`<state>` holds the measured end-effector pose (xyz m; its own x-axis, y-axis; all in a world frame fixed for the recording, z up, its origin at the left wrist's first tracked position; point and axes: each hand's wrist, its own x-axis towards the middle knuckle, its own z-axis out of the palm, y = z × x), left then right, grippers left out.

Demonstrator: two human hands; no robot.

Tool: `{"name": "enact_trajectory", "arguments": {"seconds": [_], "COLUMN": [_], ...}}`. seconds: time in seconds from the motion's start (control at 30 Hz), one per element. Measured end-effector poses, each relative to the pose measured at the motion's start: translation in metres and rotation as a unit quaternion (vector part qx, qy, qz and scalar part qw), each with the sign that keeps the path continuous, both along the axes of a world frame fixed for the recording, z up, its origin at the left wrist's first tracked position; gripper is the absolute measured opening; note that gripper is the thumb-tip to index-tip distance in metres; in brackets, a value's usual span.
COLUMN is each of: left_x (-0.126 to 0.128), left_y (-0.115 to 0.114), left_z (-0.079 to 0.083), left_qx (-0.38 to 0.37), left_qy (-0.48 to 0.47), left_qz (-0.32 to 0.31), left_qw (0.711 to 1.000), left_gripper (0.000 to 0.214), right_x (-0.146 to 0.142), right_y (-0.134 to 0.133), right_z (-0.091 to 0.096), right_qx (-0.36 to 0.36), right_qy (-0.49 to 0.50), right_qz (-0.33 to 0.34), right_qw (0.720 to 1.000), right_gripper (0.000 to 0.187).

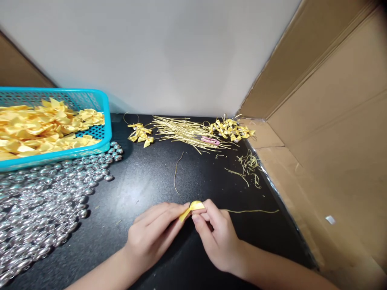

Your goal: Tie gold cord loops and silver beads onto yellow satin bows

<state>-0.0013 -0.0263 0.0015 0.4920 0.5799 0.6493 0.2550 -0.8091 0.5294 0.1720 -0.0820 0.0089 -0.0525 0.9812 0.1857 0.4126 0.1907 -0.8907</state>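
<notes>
A small yellow ribbon bow (193, 208) is pinched between the fingertips of both hands, low over the black table (145, 185). My left hand (152, 235) grips its left end with fingers pressed together. My right hand (216, 237) is closed on the right end, and a thin gold wire (254, 211) runs from that hand to the right along the table. Another loose gold wire (177, 171) lies just beyond the hands.
A turquoise basket (104, 117) full of yellow bows stands at the left. Many silver beads (45, 201) spread below it. At the back lie a bundle of gold wires (181, 131), a pink clip (211, 140), finished bows (231, 129) and wire scraps (249, 163). Cardboard walls (332, 141) close the right.
</notes>
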Motion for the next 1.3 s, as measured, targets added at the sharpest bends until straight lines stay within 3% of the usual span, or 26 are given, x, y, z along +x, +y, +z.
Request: {"name": "enact_trajectory", "arguments": {"seconds": [0.33, 0.47, 0.77, 1.3], "left_x": [0.0017, 0.0054, 0.0075, 0.0068], "left_y": [-0.0020, -0.0038, -0.0071, -0.0059], "left_z": [0.0066, 0.0084, 0.0054, 0.0035], "left_qx": [-0.040, -0.088, -0.192, -0.185], "left_qy": [-0.041, -0.046, -0.047, -0.041], "left_qz": [-0.021, 0.008, 0.058, 0.056], "left_qw": [0.998, 0.995, 0.979, 0.980], "left_gripper": [0.013, 0.011, 0.011, 0.011], "right_x": [-0.0012, -0.0016, -0.0023, -0.0029], "right_y": [-0.0012, -0.0008, 0.0007, 0.0010], "right_z": [0.0008, 0.0017, 0.0026, 0.0030], "right_qx": [-0.002, 0.001, -0.063, -0.094], "right_qy": [0.006, 0.014, 0.061, 0.081], "right_qz": [0.019, 0.017, 0.015, 0.010], "right_qw": [1.000, 1.000, 0.996, 0.992], "right_gripper": [0.012, 0.012, 0.010, 0.013]}}
